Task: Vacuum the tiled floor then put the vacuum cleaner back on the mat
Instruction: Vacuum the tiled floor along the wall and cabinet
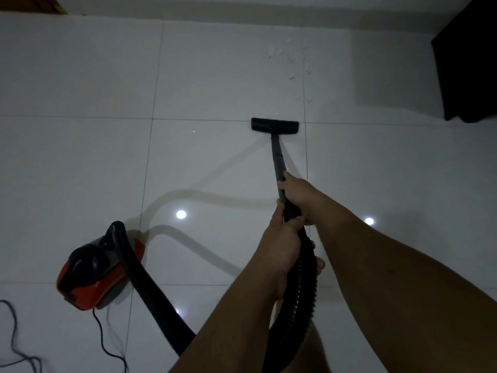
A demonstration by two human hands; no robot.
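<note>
A red and black vacuum cleaner [88,275] sits on the white tiled floor [80,157] at the lower left. Its ribbed black hose [301,297] loops under my arms up to a black wand [277,157]. The flat black floor nozzle [274,125] lies on a tile joint ahead of me. My right hand [298,195] grips the wand further up. My left hand [283,238] grips the handle end just below it. Small pale scraps [291,60] lie scattered beyond the nozzle. No mat is in view.
A dark piece of furniture [468,63] stands at the right edge. The wall base [215,8] runs along the top. The black power cord [107,343] trails from the vacuum, with more cord [13,345] at the bottom left. A bare foot [320,265] shows behind the hose.
</note>
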